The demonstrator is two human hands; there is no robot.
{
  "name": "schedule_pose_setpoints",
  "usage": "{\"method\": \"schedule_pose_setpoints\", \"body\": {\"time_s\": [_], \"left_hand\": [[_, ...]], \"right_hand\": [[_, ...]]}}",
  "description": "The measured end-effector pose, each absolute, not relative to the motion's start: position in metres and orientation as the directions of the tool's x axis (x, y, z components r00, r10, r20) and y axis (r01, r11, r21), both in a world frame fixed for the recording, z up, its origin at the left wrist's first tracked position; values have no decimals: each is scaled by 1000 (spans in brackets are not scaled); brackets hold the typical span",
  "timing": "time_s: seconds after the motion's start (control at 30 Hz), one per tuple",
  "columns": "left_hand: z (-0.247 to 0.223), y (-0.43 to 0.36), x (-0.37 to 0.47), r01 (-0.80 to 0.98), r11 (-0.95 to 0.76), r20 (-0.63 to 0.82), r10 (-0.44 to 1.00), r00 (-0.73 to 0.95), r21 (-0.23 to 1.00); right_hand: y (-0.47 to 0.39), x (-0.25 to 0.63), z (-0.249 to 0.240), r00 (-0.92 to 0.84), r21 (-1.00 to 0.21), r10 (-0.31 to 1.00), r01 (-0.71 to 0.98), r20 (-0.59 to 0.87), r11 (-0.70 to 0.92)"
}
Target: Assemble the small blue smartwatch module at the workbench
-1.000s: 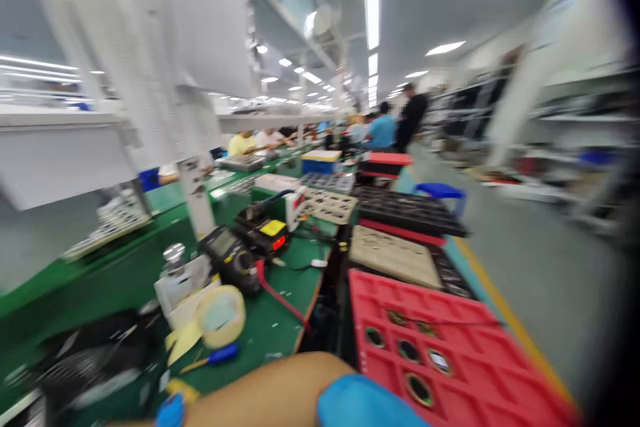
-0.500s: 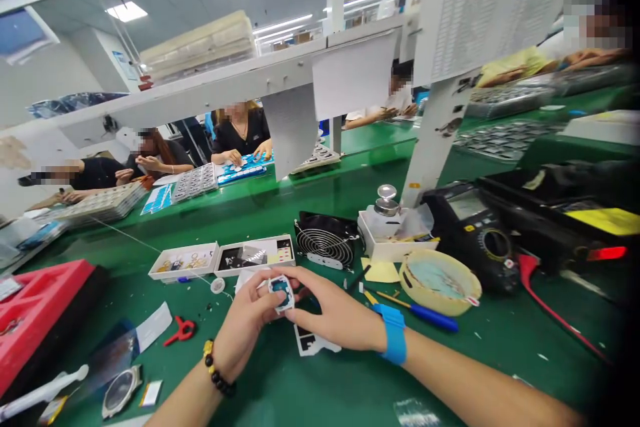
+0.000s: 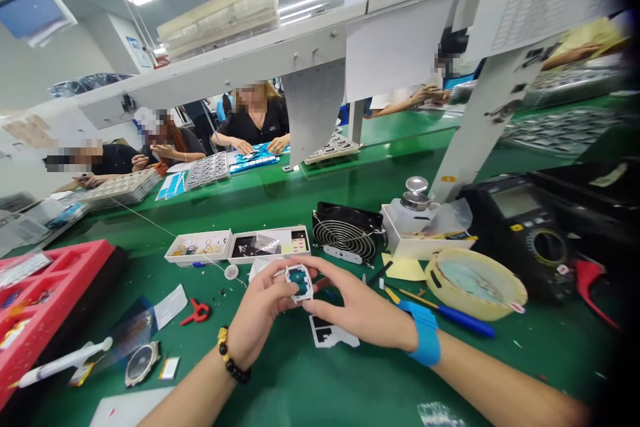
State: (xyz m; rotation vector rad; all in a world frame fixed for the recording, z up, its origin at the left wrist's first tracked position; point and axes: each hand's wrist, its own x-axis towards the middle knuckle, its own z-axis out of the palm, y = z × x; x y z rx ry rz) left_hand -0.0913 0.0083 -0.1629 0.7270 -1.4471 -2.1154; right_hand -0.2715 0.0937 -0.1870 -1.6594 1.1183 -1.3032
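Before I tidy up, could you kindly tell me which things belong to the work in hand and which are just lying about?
In hand:
white-framed part, in the left hand, with the right hand at its edge

Seemingly just lying about:
red clip
blue-handled tool
black fan
white syringe

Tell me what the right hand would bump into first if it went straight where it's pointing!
Probably the small white-framed piece held in the left hand, just ahead of the right hand. Depth is unclear, though, so the left hand itself might come first.
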Motion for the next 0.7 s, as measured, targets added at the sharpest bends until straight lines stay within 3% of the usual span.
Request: {"method": "schedule_pose_setpoints", "body": {"time_s": [0.33,0.7], "left_hand": [[-166,4,-92,130,-404,-165,-618,-768,906],[-164,4,-94,153,-612,-299,-571,-765,776]], "right_hand": [[94,-272,-188,93,-950,-954,-105,285,-294],[92,-274,-200,35,-967,-977,-142,209,-212]]}}
